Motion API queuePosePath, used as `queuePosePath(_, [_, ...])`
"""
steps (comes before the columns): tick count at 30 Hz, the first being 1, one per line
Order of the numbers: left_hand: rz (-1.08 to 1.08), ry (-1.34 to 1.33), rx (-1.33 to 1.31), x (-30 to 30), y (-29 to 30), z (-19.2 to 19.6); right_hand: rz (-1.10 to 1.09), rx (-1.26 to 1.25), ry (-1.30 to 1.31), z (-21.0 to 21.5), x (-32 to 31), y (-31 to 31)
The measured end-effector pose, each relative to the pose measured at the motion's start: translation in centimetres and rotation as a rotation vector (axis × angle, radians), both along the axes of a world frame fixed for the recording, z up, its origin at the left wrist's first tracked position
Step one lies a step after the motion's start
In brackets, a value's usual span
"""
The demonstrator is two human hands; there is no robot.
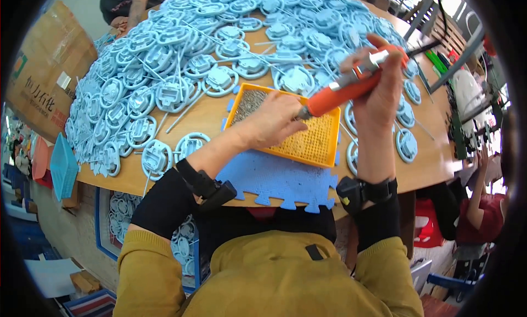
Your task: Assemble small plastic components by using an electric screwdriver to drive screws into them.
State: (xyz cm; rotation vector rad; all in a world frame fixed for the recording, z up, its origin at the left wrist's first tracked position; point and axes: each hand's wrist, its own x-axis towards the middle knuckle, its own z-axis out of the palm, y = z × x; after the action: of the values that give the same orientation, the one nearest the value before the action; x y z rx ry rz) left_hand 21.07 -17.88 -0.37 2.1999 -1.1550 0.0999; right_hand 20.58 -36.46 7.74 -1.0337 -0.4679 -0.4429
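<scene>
My right hand grips an orange electric screwdriver with a silver lever, its nose pointing down and left. A black cable leaves its upper end. My left hand is over a yellow tray, its fingers bent together close to the screwdriver's nose. Whatever they pinch is too small to make out. Small dark screws are heaped at the tray's left side, and more lie thinly over its gridded floor. The tray rests on a blue foam mat with jigsaw edges.
Light-blue plastic ring-shaped parts are piled across the wooden table, left and far. A cardboard box and a blue basket stand at left. A person sits beyond the table; another is at right.
</scene>
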Motion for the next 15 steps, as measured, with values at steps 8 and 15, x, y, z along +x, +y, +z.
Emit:
queuePosePath(8, [0.037,-0.317,-0.088,1.0,0.0,-2.7,-0.175,0.218,-0.077,-0.1,-0.5,-3.4])
queuePosePath(15, [0.141,-0.352,-0.024,0.4,3.5,-1.1,-0.100,-0.034,-0.113,1.3,-0.9,-10.8])
